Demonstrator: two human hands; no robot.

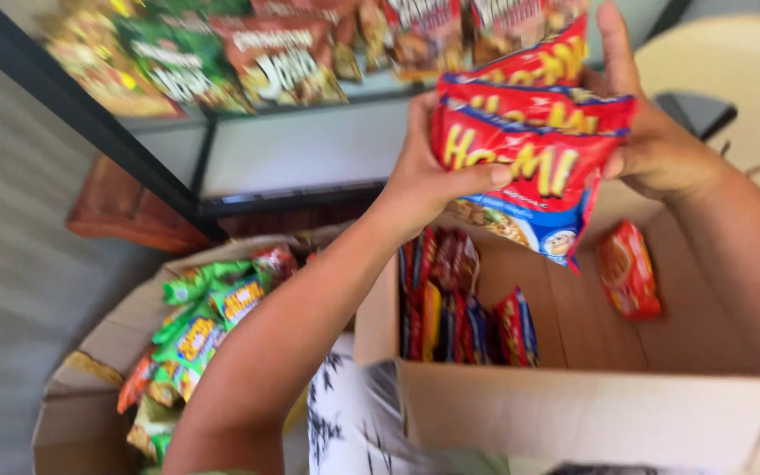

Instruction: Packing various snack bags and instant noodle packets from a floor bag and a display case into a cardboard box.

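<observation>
Both hands hold a stack of red noodle packets [529, 132] up above an open cardboard box [573, 413]: the left hand [424, 176] pinches its near edge, and the right hand [653, 141] has its fingers curled around the far side. Below, more red packets [459, 308] stand in the box (one loose packet [628, 268] lies apart). A second box [90, 387] of green packets [195, 325] sits to the left, and a glass shelf [301, 97] of snack bags [283, 57] stands behind.

Both hands up: the left hand [424, 176] and right hand [661, 149] clamp a stack of red snack packets [529, 149] above an open cardboard box [573, 413]. More red packets [459, 308] stand inside it, and green packets [195, 325] fill a second box [72, 413] alongside.
</observation>
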